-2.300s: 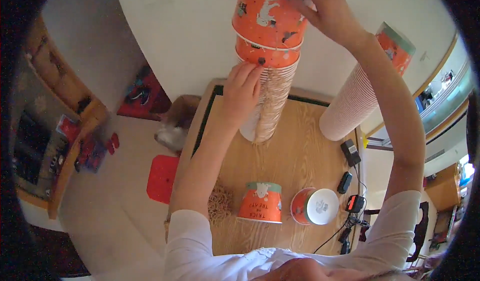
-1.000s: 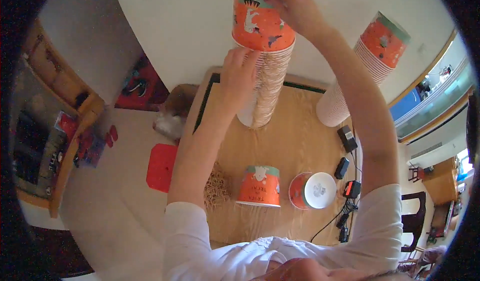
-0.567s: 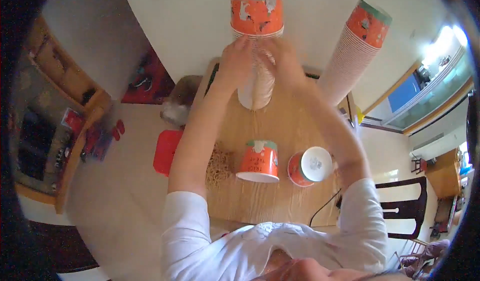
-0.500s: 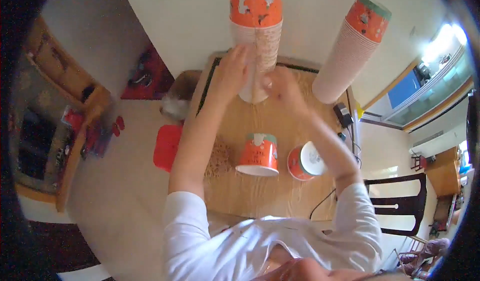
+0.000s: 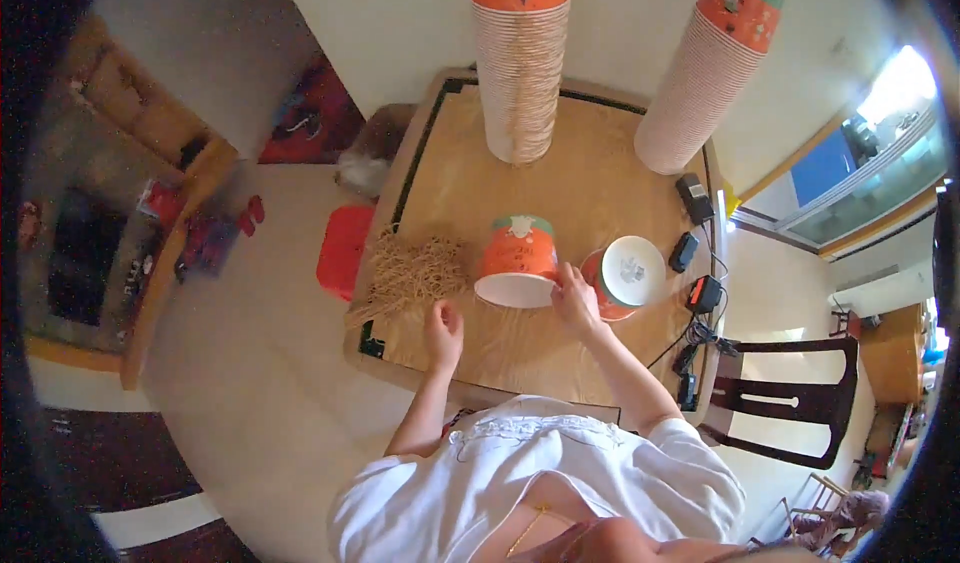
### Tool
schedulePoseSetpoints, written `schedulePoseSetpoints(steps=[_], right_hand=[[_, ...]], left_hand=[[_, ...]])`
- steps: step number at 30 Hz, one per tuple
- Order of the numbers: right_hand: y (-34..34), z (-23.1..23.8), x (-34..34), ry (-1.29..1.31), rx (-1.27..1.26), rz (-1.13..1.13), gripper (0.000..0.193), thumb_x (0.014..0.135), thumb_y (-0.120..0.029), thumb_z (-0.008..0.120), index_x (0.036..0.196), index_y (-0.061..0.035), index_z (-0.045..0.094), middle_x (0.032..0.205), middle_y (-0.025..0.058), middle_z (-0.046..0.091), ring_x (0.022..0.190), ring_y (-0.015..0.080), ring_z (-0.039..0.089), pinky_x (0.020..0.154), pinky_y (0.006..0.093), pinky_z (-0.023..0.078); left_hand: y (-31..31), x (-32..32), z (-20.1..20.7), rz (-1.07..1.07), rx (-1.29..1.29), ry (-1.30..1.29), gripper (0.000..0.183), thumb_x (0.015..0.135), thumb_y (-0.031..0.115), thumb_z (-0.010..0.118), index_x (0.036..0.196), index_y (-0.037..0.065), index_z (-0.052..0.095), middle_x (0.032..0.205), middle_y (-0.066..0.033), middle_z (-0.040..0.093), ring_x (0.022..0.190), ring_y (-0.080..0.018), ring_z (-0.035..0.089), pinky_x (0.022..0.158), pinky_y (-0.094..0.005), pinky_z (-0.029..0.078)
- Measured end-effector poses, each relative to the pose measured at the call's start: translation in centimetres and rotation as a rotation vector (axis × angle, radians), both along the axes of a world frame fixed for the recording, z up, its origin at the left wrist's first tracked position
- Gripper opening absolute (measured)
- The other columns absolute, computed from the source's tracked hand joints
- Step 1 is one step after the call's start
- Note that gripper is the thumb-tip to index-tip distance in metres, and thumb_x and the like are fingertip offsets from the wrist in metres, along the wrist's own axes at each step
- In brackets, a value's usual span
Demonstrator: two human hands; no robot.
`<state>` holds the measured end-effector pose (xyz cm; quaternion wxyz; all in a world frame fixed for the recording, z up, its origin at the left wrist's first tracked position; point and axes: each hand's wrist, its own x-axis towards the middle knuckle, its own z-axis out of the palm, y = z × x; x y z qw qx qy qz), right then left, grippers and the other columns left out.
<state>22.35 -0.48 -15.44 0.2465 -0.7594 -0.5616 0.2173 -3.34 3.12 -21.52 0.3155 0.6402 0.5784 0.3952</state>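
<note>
An orange paper bucket (image 5: 517, 253) with a teal band lies on its side on the wooden table, its white mouth toward me. At the right edge of that mouth my right hand (image 5: 578, 305) has its fingers closed on the rim. My left hand (image 5: 443, 337) is low over the table's near left part, fingers curled, beside a loose pile of brown strings (image 5: 415, 273); what it holds, if anything, cannot be made out. Just right of my right hand, a second orange bucket (image 5: 633, 271) stands upside down, white base up.
Two tall stacks of nested buckets, one at the back middle (image 5: 520, 83) and one at the back right (image 5: 700, 93), rise from the table (image 5: 590, 163). Black adapters (image 5: 694, 199) and cables line the right edge. A red stool (image 5: 342, 253) and a dark chair (image 5: 790, 403) flank the table.
Both hands have left the middle stack and come back toward me. My right hand has reached the lying bucket's rim; my left is now by the strings. The view has shifted.
</note>
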Motion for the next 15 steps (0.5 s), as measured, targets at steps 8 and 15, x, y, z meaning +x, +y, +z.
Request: schedulePoseSetpoints(steps=[8, 15], right_hand=[[-1.6, 0.6, 1.2, 0.477, 0.1, -0.11, 0.028, 0.077, 0.002, 0.051, 0.103, -0.0068, 0.044, 0.076, 0.0153, 0.058, 0.069, 0.0232, 0.059, 0.059, 0.0342, 0.045], [-3.6, 5.8, 0.5, 0.34, 0.211, -0.039, 0.047, 0.079, -0.003, 0.048, 0.124, -0.012, 0.041, 0.08, 0.0184, 0.061, 0.067, 0.0281, 0.061, 0.062, 0.0378, 0.048]], left_hand=[[1.6, 0.7, 6.2, -0.296, -0.019, -0.185, 0.052, 0.074, 0.017, 0.071, 0.117, 0.001, 0.046, 0.095, -0.0095, 0.058, 0.084, -0.0214, 0.058, 0.076, -0.0323, 0.047], [-1.2, 4.1, 16.1, -0.2, 0.361, 0.008, 0.024, 0.077, 0.012, 0.067, 0.096, 0.002, 0.057, 0.077, -0.0085, 0.059, 0.072, -0.0207, 0.06, 0.07, -0.0309, 0.049]])
